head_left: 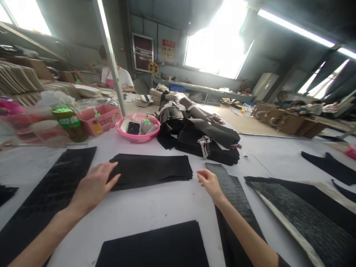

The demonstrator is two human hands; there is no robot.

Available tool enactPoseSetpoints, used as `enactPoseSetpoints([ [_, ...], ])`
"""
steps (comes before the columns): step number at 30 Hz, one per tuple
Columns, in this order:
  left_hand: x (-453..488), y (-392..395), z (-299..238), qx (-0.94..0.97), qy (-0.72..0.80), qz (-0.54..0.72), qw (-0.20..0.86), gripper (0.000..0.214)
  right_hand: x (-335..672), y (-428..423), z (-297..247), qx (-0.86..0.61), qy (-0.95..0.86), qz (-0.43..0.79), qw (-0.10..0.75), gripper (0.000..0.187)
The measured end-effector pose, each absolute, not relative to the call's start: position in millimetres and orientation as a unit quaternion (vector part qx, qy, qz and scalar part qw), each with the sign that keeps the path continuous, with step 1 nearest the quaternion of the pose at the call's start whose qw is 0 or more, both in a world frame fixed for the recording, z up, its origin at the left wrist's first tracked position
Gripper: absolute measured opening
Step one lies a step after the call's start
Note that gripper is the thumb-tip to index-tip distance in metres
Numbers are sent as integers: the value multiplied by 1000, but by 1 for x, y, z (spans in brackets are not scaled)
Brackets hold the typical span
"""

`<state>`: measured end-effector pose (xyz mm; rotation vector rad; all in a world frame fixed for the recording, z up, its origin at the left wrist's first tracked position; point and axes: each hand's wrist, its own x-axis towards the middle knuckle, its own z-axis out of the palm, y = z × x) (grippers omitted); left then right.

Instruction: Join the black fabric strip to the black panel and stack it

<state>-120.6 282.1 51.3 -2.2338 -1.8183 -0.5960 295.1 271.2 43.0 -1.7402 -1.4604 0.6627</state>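
A stack of black fabric pieces (151,168) lies flat on the white table, its edges slightly uneven. My left hand (96,181) is at the stack's left end, thumb and fingers apart, the fingertips over or against its edge. Just off the stack's right end is my right hand (210,181), its fingers curled in with nothing visible between them. Under my right forearm runs a long dark strip pile (232,189). Another black sheet (155,246) lies nearest me, and a long black panel (59,185) extends beneath my left arm.
Behind the stack stand a pink basin (133,139) with a phone inside, a pink box (101,118), a green-labelled bottle (68,124) and a heap of dark pieces (205,139). Textured dark panels (303,215) lie at right. A person (119,78) sits beyond a metal post (112,63).
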Motion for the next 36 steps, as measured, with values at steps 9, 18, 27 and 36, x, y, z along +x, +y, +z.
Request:
enactPoseSetpoints([
  [9, -14, 264, 26, -861, -484, -148, 49, 52, 286, 105, 94, -635, -704, 219, 230, 14],
  [18, 21, 284, 22, -883, -444, -149, 40, 54, 269, 189, 56, -586, -793, -9, 166, 32],
  [27, 40, 320, 6, -925, -362, -114, 0, 36, 265, 292, 12, -537, -827, -36, 163, 27],
  [36, 16, 331, -2, -894, -420, -146, -51, 54, 281, 298, 1, -559, -808, -52, 177, 26],
])
